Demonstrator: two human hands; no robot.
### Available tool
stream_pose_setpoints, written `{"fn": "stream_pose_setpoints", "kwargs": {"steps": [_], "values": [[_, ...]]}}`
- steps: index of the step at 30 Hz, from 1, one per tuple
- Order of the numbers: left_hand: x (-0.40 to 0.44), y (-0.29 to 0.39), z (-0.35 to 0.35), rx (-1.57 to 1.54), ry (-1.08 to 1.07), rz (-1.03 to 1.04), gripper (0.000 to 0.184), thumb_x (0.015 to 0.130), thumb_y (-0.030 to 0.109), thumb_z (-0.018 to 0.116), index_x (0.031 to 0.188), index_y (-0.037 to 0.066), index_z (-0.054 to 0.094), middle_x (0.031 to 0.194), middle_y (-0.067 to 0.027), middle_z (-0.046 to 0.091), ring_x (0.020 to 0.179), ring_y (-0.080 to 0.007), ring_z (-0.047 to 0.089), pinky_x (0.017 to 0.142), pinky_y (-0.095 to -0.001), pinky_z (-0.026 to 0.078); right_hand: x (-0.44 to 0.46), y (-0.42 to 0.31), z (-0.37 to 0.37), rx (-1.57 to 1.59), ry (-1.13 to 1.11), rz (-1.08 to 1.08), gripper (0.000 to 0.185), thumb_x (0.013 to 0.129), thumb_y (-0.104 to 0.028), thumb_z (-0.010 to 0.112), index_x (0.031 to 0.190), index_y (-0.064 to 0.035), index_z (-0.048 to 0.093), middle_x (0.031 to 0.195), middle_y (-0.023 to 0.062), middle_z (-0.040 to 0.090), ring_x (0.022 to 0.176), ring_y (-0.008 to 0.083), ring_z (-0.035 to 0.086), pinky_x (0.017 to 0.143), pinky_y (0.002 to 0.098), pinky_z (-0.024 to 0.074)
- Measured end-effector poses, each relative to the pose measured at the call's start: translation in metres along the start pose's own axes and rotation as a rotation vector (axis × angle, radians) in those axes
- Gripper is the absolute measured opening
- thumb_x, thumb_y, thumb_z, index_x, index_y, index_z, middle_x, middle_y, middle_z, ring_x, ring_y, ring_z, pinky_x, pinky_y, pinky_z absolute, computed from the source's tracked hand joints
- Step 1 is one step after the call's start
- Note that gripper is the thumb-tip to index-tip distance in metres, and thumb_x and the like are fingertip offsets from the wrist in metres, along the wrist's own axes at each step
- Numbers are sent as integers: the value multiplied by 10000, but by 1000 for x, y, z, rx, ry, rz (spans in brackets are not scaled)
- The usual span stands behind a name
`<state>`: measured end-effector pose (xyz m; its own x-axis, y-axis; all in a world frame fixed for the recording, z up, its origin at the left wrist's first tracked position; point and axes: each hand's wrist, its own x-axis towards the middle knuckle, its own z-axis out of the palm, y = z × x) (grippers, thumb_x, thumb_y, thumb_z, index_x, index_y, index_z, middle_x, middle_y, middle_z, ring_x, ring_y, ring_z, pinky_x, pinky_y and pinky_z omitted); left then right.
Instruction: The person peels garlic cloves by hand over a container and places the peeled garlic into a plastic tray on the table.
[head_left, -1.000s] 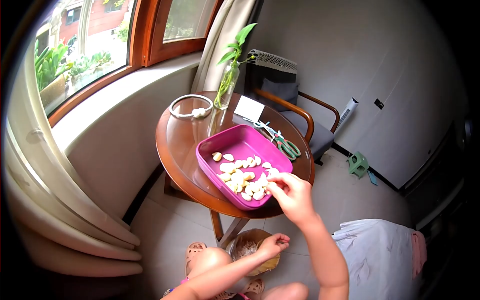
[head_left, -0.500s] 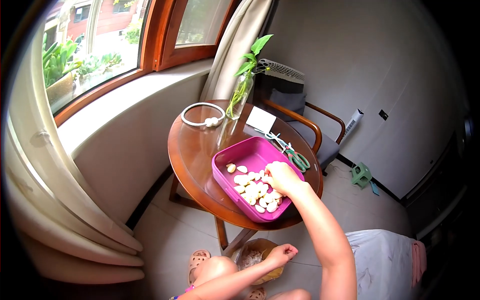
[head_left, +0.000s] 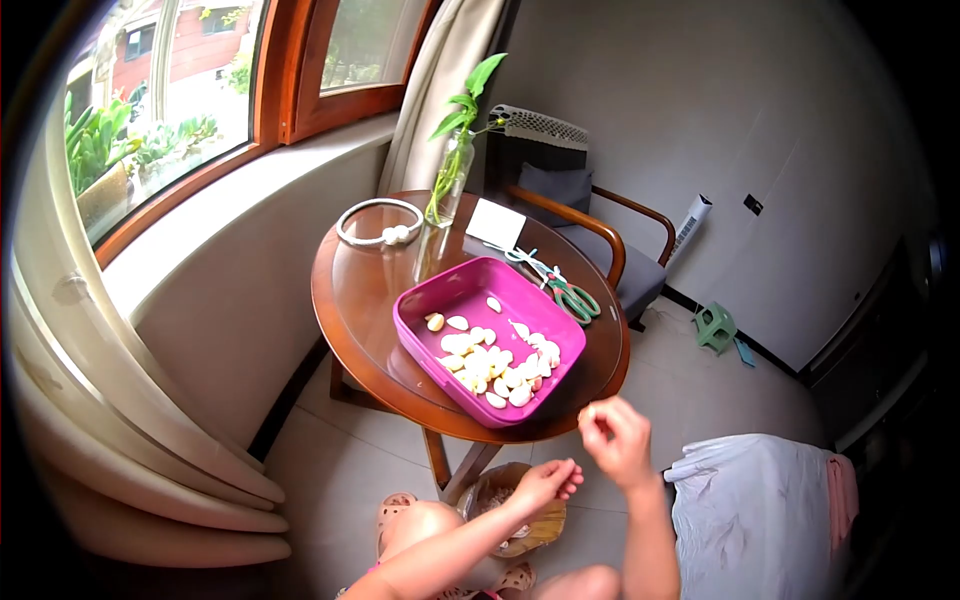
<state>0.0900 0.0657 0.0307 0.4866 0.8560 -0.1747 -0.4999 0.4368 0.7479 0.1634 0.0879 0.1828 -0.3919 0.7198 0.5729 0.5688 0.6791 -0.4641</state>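
Observation:
Many garlic cloves (head_left: 472, 362) lie in a magenta plastic box (head_left: 415, 345) on the round table, several of them scattered apart from the main heap. My right hand (head_left: 616, 442) is in the air just off the table's near edge, thumb and fingertips pinched together; whatever sits between them is hidden. Lower and to the left is my left hand (head_left: 548, 484), its fingers bent in against the thumb, and I cannot make out anything in it. Beneath that hand a woven basket (head_left: 540, 525) with a plastic liner stands on the floor, holding pale scraps that look like peelings.
The round wooden table (head_left: 345, 330) also bears green-handled scissors (head_left: 575, 300), a white card (head_left: 495, 224), a white ring-shaped band (head_left: 350, 235) and a glass vase (head_left: 450, 185) with a plant. Behind it stands an armchair (head_left: 640, 275). A cloth-covered piece (head_left: 745, 510) is at right.
My right hand has come out of the magenta box, moving down toward me. My left hand has shifted slightly up and left. The view has turned a little, and the cloves lie more spread out.

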Motion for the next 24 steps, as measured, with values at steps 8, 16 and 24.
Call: {"fn": "stream_pose_setpoints", "kwargs": {"steps": [8,16,24], "values": [[0,-11,1,-173,-36,-28,352,911,323,380,1001,15,527,835,-25,579,691,-71,536,621,-173,451,-108,39,20,-207,24,82,176,648,-48,657,820,-34,624,821,78,567,729,227,548,640,307,470],[2,-11,18,-33,66,-18,232,913,196,400,1008,13,507,823,-14,558,602,-49,462,591,-169,421,3,13,-17,22,144,103,44,716,-10,595,751,4,617,676,63,556,581,136,531,524,243,417],[17,-24,17,-45,-69,-45,249,876,138,477,1071,-17,480,859,-34,546,661,-57,510,636,-176,452,128,37,55,-364,-308,-126,74,670,-138,653,728,-91,653,763,83,575,802,247,535,746,346,444]]}}
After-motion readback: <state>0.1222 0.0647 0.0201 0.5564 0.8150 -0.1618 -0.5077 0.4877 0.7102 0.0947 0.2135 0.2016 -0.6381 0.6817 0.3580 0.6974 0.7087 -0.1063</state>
